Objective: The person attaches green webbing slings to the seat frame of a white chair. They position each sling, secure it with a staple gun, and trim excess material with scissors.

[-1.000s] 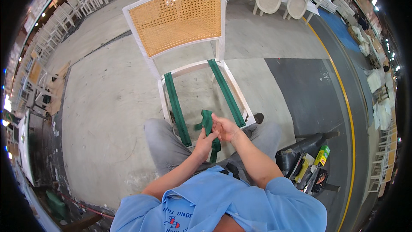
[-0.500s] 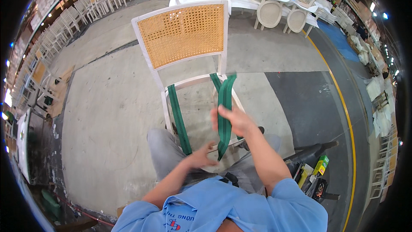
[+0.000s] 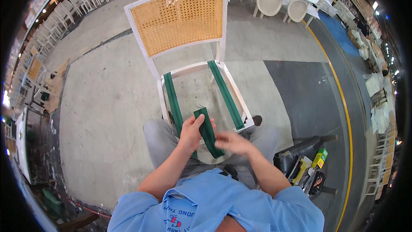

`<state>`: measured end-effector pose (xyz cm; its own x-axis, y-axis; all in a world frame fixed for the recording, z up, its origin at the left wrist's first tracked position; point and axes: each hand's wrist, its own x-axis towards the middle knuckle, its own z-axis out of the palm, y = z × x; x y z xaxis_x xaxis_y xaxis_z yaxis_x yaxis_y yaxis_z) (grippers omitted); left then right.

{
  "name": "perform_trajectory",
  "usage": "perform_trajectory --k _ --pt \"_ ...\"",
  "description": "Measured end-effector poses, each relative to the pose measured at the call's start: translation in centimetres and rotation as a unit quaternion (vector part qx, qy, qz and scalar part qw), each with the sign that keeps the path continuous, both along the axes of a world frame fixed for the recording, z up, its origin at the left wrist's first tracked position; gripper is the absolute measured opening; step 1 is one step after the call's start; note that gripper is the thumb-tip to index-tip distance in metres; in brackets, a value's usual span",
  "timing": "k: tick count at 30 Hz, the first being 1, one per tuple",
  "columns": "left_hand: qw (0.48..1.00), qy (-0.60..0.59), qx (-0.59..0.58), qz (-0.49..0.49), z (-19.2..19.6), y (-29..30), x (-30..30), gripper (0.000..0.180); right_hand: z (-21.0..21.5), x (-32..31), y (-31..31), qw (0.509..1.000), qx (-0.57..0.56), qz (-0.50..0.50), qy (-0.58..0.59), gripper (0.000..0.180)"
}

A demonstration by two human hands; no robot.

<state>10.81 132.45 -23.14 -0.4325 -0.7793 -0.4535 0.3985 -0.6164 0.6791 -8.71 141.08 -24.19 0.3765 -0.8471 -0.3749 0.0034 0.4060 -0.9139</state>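
The left hand point(image 3: 191, 132) grips a green strap point(image 3: 207, 131) (right hand point(image 3: 234, 142) blurred, unclear) before the white chair point(image 3: 189, 68).

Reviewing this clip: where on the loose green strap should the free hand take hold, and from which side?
Judging by its pose, at the lower tail of the loose green strap. The left hand pinches its folded upper end, so the flat band hangs free toward the right hand. Probably best to come from the right, thumb and fingers across its flat width, clear of the chair frame.
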Motion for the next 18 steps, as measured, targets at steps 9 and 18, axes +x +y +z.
perform_trajectory --k 9,18 --pt "0.998 -0.051 -0.008 0.04 -0.5 4.3 -1.4 0.017 3.5 0.6 -4.8 0.968 -0.115 -0.126 0.184 0.018" --pt "0.997 -0.022 0.002 0.074 -0.3 3.1 0.2 0.008 3.1 2.6 -3.8 0.937 -0.251 -0.186 0.159 0.016"
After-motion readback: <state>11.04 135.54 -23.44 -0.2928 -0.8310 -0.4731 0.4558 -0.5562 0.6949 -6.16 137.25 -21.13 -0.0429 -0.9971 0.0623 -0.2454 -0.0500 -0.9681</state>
